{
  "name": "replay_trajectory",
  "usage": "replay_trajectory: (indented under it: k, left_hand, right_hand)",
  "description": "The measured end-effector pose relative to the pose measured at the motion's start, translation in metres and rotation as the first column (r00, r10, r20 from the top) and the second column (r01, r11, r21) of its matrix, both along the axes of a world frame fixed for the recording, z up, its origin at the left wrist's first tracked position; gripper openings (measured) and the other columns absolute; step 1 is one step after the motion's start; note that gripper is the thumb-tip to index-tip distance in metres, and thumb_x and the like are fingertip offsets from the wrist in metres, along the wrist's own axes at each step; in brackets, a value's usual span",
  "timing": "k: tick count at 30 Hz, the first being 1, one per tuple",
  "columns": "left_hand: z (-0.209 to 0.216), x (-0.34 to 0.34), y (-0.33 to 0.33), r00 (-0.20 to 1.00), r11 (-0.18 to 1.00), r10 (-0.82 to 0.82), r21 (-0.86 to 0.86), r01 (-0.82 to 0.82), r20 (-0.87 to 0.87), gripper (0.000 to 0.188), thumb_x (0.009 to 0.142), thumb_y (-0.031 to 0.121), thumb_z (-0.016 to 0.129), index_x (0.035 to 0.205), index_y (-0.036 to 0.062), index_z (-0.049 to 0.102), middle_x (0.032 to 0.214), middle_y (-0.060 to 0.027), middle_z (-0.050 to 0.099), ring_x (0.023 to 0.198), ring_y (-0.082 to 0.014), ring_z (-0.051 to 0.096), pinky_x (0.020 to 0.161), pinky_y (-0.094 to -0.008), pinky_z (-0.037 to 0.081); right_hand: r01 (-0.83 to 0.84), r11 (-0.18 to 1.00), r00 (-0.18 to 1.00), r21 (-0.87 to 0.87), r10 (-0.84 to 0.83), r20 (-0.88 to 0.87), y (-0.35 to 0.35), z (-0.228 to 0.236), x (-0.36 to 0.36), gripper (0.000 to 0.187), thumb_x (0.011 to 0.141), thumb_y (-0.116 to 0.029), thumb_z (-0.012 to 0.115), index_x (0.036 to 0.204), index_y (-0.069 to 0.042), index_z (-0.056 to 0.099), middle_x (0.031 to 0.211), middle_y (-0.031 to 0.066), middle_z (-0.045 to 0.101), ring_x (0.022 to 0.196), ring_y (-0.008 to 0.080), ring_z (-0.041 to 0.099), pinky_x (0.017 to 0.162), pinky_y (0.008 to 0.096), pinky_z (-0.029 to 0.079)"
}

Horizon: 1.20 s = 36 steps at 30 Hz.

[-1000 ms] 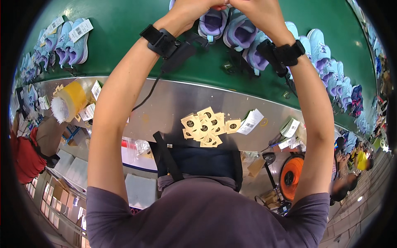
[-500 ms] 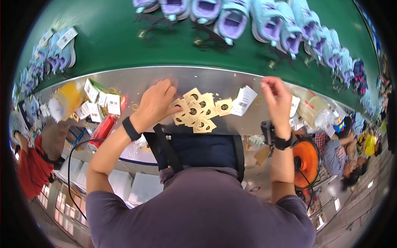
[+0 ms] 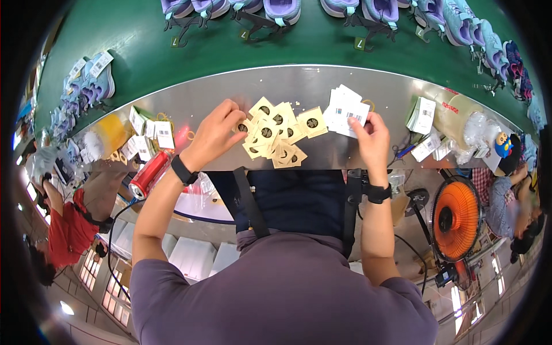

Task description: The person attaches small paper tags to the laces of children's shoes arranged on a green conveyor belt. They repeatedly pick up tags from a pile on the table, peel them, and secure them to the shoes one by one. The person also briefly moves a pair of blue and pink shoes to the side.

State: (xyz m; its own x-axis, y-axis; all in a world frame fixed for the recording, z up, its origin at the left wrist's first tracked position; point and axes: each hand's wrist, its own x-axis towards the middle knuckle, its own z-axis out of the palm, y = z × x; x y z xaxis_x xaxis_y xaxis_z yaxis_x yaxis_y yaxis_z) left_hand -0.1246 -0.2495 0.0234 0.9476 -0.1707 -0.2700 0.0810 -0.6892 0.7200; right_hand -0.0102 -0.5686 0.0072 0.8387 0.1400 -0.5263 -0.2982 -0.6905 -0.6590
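Observation:
A loose pile of tan square cards (image 3: 266,133), each with a dark round mark, lies on the metal ledge before me. My left hand (image 3: 217,133) is at the pile's left edge, its thumb and forefinger apart around the corner of a card. To the right of the pile is a small overlapping stack of white barcode tags (image 3: 343,109). My right hand (image 3: 374,140) pinches the lower right edge of these tags, thumb on top; the fingers beneath are partly hidden.
The green belt (image 3: 230,57) beyond the ledge (image 3: 195,95) carries light blue and purple shoes (image 3: 282,10) with black hangers. More tags (image 3: 424,115) and a clear plastic roll (image 3: 457,112) stand right. A red can (image 3: 150,173) is left; an orange fan (image 3: 456,218) stands lower right.
My right hand has come down from the air onto the white tags, which are now more spread. My left hand stays by the pile. Shoes on the belt have shifted in view.

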Motion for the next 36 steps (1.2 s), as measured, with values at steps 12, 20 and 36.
replay_trajectory:
  k: [12,20,36]
  left_hand:
    - [0.007,0.0,0.009,0.87,0.885,0.351,-0.181,-0.429,-0.346,0.019,0.082,0.004,0.065,0.1,-0.0017,0.065,0.078,-0.0007,0.059,0.074,-0.0084,0.055,0.066,-0.0237,0.045]
    - [0.031,0.09,-0.121,0.882,0.659,0.348,-0.586,-0.471,-0.318,0.021,0.089,0.006,0.058,0.107,-0.002,0.063,0.106,-0.0063,0.062,0.088,-0.0098,0.059,0.075,-0.0218,0.047]
    - [0.068,0.192,-0.263,0.99,0.559,0.037,-0.818,-0.135,-0.138,0.013,0.082,0.0,0.065,0.096,-0.0012,0.064,0.093,-0.0059,0.067,0.083,-0.01,0.062,0.073,-0.0218,0.049]
  right_hand:
    - [0.311,0.839,0.95,0.446,-0.294,-0.109,-0.025,0.002,-0.008,0.02,0.09,-0.006,0.056,0.109,0.0,0.053,0.089,0.0035,0.064,0.078,0.0063,0.058,0.068,0.0204,0.046]
    - [0.279,0.652,0.96,0.705,-0.177,-0.216,0.007,0.053,-0.011,0.025,0.084,0.003,0.061,0.108,0.001,0.053,0.092,0.0031,0.058,0.088,0.0082,0.058,0.073,0.0236,0.051]
    - [0.399,0.884,0.513,0.242,-0.434,0.74,-0.149,0.108,0.115,0.013,0.084,-0.016,0.065,0.092,-0.005,0.066,0.081,0.0025,0.062,0.072,0.0098,0.055,0.064,0.0236,0.044]
